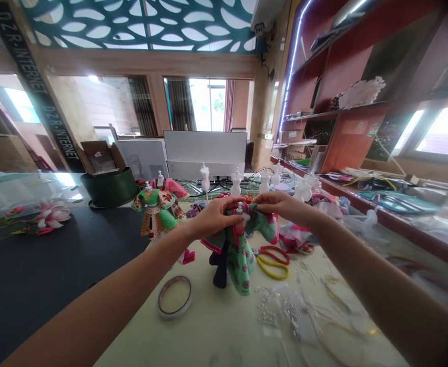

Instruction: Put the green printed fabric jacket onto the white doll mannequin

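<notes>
A miniature dress form [240,208] stands upright on the table in front of me, its white neck showing between my hands. Around it hangs a small green doll robe [241,262] with a flower print and pink trim, over a dark blue piece of cloth [220,267]. My left hand [218,216] pinches the robe at its left shoulder, thumb near the form's neck. At the other shoulder, my right hand [273,203] has green cloth between thumb and fingers. Scissors [273,262] with one red and one yellow handle lie just right of the robe.
A tape roll [175,296] lies front left, bead packets [298,311] front right. Dressed forms [155,209] stand back left; several bare white ones [235,181] stand behind my hands. Farther out are a monitor [204,148], a green round container [109,187], artificial flowers [53,213] and shelves [356,137].
</notes>
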Demonstrator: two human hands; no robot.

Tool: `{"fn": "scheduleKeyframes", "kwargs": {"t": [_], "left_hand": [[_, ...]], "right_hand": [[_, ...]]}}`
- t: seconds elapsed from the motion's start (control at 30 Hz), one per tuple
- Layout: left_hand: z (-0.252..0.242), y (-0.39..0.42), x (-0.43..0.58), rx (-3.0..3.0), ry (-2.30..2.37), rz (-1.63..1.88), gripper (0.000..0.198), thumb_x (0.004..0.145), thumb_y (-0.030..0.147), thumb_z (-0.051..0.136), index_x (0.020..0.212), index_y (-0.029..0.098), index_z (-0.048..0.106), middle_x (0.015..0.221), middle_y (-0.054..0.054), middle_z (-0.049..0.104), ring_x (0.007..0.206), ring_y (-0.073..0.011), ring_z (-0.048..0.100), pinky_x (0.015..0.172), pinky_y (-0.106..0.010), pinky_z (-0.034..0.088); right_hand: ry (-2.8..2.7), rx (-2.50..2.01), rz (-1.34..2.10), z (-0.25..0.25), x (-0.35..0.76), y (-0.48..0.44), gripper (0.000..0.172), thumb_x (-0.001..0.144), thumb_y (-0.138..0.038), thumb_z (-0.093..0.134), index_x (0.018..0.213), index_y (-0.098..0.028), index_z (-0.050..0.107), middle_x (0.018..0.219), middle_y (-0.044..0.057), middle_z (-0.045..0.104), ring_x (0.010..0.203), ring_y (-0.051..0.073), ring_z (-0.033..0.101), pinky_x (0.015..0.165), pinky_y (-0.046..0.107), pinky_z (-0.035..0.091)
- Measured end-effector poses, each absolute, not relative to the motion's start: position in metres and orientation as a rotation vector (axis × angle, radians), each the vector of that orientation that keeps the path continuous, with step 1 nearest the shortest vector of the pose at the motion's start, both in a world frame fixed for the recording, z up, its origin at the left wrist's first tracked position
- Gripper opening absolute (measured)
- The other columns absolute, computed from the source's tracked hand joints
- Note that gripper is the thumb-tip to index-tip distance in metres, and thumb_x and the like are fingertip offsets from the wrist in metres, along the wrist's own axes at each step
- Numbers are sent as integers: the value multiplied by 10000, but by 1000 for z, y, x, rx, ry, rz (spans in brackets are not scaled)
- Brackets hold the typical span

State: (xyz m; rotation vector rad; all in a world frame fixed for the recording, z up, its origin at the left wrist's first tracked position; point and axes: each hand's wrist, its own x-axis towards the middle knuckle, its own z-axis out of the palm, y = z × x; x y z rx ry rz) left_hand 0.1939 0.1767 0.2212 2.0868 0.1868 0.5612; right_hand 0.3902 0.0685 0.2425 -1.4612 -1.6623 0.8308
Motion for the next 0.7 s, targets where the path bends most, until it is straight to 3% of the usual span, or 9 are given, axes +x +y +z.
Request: {"fn": "scheduleKeyframes", "kwargs": {"t": [0.43, 0.7], "left_hand": [[221, 169, 200, 1935, 271, 523, 468, 780, 235, 657, 1229, 171, 541, 1075, -78, 651, 1017, -195, 599, 847, -335, 517], [218, 173, 199, 1957, 284, 551, 425, 783, 271, 662, 1194, 209, 569, 1048, -52, 667, 953, -164, 620, 829, -309, 525]], "right_hand": [[-1556, -1414, 478, 205, 385, 75, 168, 797, -299, 566, 876, -164, 629, 803, 39, 640, 682, 147, 577, 640, 310, 478], [-1379, -1343, -182, 163, 362, 49, 177, 840, -212, 524, 1015, -207, 547, 1049, 94, 527, 997, 237, 504, 892, 448, 412]]}}
